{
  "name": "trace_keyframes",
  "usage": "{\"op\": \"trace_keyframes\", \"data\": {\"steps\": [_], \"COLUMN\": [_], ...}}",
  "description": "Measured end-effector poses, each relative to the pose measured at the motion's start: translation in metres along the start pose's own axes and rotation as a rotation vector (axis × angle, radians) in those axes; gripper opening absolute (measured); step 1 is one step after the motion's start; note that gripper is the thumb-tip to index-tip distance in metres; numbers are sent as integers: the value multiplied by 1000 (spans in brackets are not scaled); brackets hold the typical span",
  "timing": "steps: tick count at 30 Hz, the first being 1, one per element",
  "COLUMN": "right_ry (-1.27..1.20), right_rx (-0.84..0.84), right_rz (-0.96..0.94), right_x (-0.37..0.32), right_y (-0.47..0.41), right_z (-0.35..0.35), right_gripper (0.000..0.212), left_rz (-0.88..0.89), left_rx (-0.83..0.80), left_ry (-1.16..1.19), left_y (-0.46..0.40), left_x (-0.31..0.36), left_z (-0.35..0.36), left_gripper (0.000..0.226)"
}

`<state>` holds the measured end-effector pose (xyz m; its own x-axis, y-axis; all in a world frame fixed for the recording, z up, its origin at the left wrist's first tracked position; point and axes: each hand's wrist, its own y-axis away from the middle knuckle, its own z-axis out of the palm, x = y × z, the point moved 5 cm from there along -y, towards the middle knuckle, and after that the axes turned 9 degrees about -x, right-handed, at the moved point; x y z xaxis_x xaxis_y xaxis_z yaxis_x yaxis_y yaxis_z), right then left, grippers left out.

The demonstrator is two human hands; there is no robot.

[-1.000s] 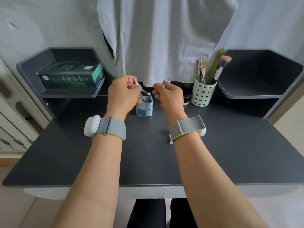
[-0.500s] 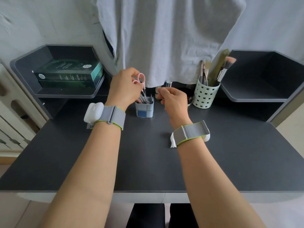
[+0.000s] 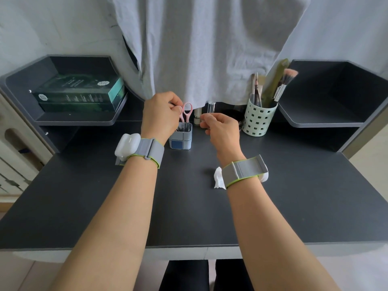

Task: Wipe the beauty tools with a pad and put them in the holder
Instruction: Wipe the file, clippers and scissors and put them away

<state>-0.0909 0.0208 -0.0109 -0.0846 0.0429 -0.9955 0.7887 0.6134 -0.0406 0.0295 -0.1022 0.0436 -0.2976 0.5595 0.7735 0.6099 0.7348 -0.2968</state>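
Scanning left to right: green box lay on the left shelf, well apart from both hands. White-and-grey wrist unit sat strapped on the left forearm.

Left hand hovered over the left edge of the small blue-grey holder, fingers curled and pinching one pink handle loop of the scissors. Scissors stood upright, blades down inside the holder, second loop free just right of the fingertips. More metal tools were in the holder beside them; too small to tell which.

Right hand was just right of the holder, above the bench, not touching it. Fingers curled in, thumb and forefinger pressed together; couldn't tell whether they held anything. Small gap between that hand and the scissors.

White pad lay crumpled on the bench next to the right wrist band, partly hidden under it, nearer the person than the holder.

Behind the hands, two small bottles stood at the back edge under the hanging grey cloth. Further right, pale green perforated cup held brushes and other tools, upright, near the right hand but not touching. Right shelf came last.
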Motion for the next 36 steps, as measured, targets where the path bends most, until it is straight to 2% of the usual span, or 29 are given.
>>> {"op": "trace_keyframes", "data": {"steps": [10, 16, 25, 28, 31, 36], "right_ry": [15, 77, 173, 200, 226, 279], "right_rx": [-20, -28, -61, -107, -131, -144], "right_rz": [59, 97, 140, 146, 142, 117], "right_x": [7, 13, 19, 19, 17, 19], "right_y": [1, 3, 17, 23, 29, 32], "right_z": [4, 11, 21, 24, 31, 40], "right_gripper": [15, 19, 43, 52, 52, 51], "left_rz": [39, 31, -146, -225, -295, -354], "left_rx": [23, 135, 216, 167, 50, -94], "left_ry": [-19, -52, -32, -43, -108, -183], "left_y": [4, 14, 39, 46, 48, 50], "left_x": [-5, -8, -23, -30, -35, -38], "left_z": [2, -11, -23, -16, -2, 18], "left_gripper": [22, 36, 47, 49, 48, 29]}}
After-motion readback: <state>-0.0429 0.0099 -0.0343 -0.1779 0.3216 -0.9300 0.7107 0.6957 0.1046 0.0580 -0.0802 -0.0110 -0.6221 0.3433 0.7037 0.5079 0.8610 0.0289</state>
